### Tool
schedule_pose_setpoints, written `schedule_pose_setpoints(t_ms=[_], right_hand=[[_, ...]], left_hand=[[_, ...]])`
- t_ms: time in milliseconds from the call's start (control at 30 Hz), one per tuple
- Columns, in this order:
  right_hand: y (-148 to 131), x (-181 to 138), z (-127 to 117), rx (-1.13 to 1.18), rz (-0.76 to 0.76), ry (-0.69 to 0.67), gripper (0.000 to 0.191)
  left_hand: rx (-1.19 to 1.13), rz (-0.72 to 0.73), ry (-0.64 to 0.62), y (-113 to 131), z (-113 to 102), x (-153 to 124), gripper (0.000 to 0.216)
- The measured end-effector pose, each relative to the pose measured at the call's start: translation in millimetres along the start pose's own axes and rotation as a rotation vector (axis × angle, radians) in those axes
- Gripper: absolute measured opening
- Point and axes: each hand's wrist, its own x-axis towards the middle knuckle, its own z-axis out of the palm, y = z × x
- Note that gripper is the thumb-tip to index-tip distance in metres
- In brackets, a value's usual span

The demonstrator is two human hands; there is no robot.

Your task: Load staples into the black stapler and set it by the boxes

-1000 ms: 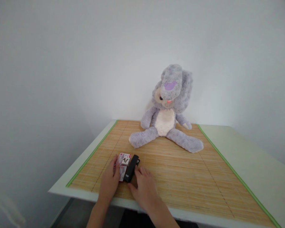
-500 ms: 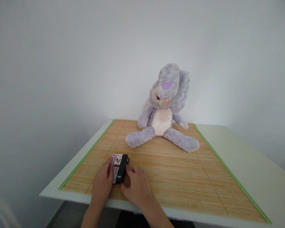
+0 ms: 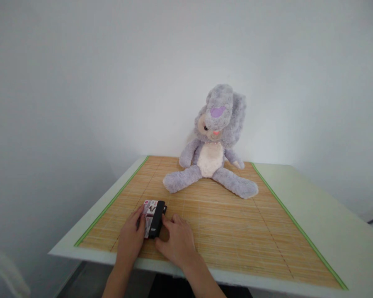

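Observation:
A small box [image 3: 150, 208] with white, pink and grey print, including a picture that looks like a stapler, lies near the front left of the bamboo mat. Along its right side lies a black stapler [image 3: 156, 222]; whether it rests on the box or beside it I cannot tell. My left hand [image 3: 131, 236] grips the box from the left, thumb on its near part. From the right, my right hand [image 3: 177, 241] holds the stapler's edge with thumb and fingertips, the other fingers curled. Part of the box is hidden by my left fingers.
A grey plush rabbit [image 3: 209, 159] sits upright at the back of the mat, legs spread, one ear over its face. The bamboo mat [image 3: 230, 231] has green edging and covers much of the white table [image 3: 313, 203]. A plain wall stands behind.
The whole view has shifted slightly, so everything sits a little further left. My hands keep nearly the same hold on the box and stapler.

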Motion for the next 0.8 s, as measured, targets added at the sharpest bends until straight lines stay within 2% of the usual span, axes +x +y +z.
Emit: schedule_pose_setpoints(t_ms=[367, 567, 667, 733, 800], right_hand=[[0.4, -0.6, 0.0, -0.012, 0.004, -0.001, 0.068], [0.3, -0.9, 0.5, 0.036, 0.01, -0.005, 0.075], [8.8, -4.0, -11.4, 0.16, -0.03, -0.056, 0.082], [22.8, -8.8, -28.1, 0.23, -0.05, -0.069, 0.078], [43.7, -15.7, -50.0, 0.173, -0.039, 0.039, 0.064]], left_hand=[[0.035, 0.045, 0.04, 0.2, -0.7, 1.2, 0.047], [0.013, 0.029, 0.055, 3.6, -3.7, 2.9, 0.045], [0.006, 0.01, 0.153, 21.6, -18.1, -2.7, 0.044], [0.027, 0.013, 0.261, 44.0, -27.6, -12.9, 0.041], [0.033, 0.042, 0.322, 73.1, -29.9, -26.9, 0.037]])
